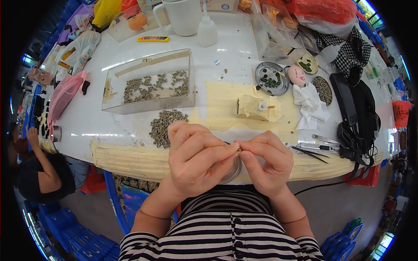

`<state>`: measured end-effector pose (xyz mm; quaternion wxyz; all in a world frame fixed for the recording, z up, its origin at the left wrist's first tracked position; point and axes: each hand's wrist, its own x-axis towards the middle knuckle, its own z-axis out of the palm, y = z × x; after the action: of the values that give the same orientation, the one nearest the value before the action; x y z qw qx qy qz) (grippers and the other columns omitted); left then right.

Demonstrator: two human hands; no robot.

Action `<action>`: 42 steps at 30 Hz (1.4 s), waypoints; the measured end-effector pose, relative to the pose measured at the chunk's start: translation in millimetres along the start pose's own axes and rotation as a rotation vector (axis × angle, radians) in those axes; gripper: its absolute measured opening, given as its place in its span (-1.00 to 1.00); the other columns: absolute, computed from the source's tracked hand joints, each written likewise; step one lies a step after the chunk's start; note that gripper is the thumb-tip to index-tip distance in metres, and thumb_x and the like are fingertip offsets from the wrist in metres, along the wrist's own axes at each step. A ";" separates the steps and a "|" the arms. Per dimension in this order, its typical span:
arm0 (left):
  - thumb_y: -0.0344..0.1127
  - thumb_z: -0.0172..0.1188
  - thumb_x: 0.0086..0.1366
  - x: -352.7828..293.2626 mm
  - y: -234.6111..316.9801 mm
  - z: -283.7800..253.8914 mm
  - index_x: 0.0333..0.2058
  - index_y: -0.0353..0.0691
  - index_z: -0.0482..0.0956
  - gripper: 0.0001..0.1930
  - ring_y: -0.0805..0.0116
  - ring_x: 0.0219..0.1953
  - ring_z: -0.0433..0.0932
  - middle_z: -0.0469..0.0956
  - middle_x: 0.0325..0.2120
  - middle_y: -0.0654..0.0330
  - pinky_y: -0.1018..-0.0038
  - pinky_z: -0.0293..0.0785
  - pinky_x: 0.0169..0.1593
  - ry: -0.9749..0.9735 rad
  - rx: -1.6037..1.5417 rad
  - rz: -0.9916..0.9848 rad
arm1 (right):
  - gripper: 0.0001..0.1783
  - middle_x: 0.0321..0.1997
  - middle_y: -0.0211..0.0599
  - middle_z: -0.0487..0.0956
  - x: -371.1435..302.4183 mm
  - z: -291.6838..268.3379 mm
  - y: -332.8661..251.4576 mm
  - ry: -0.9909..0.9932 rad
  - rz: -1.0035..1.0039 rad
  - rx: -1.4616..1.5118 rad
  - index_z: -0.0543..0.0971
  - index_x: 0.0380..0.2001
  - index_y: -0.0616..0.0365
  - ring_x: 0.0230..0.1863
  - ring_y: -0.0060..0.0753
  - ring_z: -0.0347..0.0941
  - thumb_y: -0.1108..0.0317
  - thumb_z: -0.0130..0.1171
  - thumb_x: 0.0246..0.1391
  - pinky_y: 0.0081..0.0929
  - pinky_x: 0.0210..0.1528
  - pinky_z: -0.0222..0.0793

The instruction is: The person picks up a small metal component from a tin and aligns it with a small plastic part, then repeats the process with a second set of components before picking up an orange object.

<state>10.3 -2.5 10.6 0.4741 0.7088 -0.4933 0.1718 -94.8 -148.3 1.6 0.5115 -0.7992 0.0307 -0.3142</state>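
Tiny pale piece (239, 149) sits pinched betw. both hands' fingertips, near table edge, just over a round metal dish (233, 170). Left hand (196, 158) & right hand (268, 162) curled narrow, thumbs & forefingers meeting. Heap of small grey-green bits (164, 126) lies farther left.

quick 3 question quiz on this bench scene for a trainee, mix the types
1. True or false: both hands, left hand and right hand, pinch one tiny piece between their fingertips.
2. Where is the loose pile of small grey-green pieces? A) in the white mug B) on the table in front of the clear box C) on the pink fan
3. What lies on the table just right of the right hand?

Key: 1 true; 2 B; 3 tweezers.
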 end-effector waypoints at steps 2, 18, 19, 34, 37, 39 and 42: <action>-0.39 0.46 -0.15 0.1 -0.4 -0.4 -0.35 -0.07 0.73 -0.72 0.39 -0.36 0.43 0.55 -0.48 0.45 0.37 0.16 -0.18 -0.010 0.013 0.024 | -0.83 -0.42 -0.27 0.59 -0.6 -0.8 1.0 -0.027 0.032 0.048 0.69 -0.32 0.24 -0.40 -0.40 0.49 0.53 0.38 -0.06 -0.55 -0.36 0.38; -0.41 0.48 -0.11 2.1 -0.7 -2.8 -0.34 -0.04 0.72 -0.73 0.40 -0.40 0.42 0.56 -0.47 0.43 0.38 0.18 -0.21 -0.057 -0.004 0.059 | -0.87 -0.41 -0.29 0.57 0.1 -4.2 4.0 -0.041 0.076 0.157 0.62 -0.39 0.23 -0.36 -0.39 0.48 0.53 0.38 -0.05 -0.54 -0.31 0.37; -0.42 0.48 -0.12 1.8 -0.6 -2.3 -0.35 -0.05 0.72 -0.73 0.39 -0.40 0.42 0.56 -0.48 0.43 0.38 0.18 -0.21 -0.050 0.009 0.058 | -0.86 -0.41 -0.29 0.57 -0.4 -4.3 3.9 -0.025 0.056 0.128 0.63 -0.39 0.22 -0.37 -0.39 0.48 0.54 0.39 -0.07 -0.54 -0.32 0.36; -0.47 0.47 -0.16 1.6 -0.6 -0.9 -0.39 -0.13 0.71 -0.74 0.36 -0.41 0.42 0.56 -0.51 0.39 0.39 0.20 -0.21 -0.025 0.010 0.005 | -0.69 -0.40 -0.36 0.58 -2.2 1.5 -0.5 0.086 -0.139 -0.104 0.72 -0.28 0.15 -0.41 -0.43 0.46 0.57 0.46 -0.20 -0.57 -0.40 0.34; -0.44 0.47 -0.15 1.6 0.3 -1.9 -0.37 -0.10 0.72 -0.73 0.37 -0.39 0.43 0.56 -0.50 0.41 0.38 0.18 -0.20 -0.024 0.001 0.012 | -0.72 -0.41 -0.33 0.58 -0.4 0.4 -1.2 0.061 -0.079 -0.086 0.72 -0.27 0.17 -0.41 -0.43 0.47 0.56 0.43 -0.16 -0.57 -0.38 0.36; -0.38 0.47 -0.15 -0.1 -0.6 -1.2 -0.35 -0.07 0.73 -0.72 0.40 -0.37 0.43 0.55 -0.49 0.46 0.37 0.15 -0.18 -0.014 -0.001 0.019 | -0.76 -0.41 -0.32 0.58 -0.9 -0.9 -0.4 0.036 -0.034 -0.031 0.71 -0.29 0.19 -0.41 -0.43 0.48 0.56 0.42 -0.14 -0.57 -0.37 0.36; -0.37 0.47 -0.14 0.7 0.2 -0.4 -0.34 -0.06 0.73 -0.72 0.41 -0.36 0.43 0.55 -0.49 0.46 0.37 0.15 -0.17 -0.024 0.010 0.047 | -0.79 -0.41 -0.31 0.58 -1.1 -2.3 2.5 0.020 0.012 0.041 0.70 -0.33 0.21 -0.41 -0.44 0.49 0.56 0.41 -0.12 -0.58 -0.36 0.37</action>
<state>10.5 -2.5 11.4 0.4602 0.7015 -0.5146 0.1767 -96.2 -150.9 -0.4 0.5293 -0.7853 0.0343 -0.3195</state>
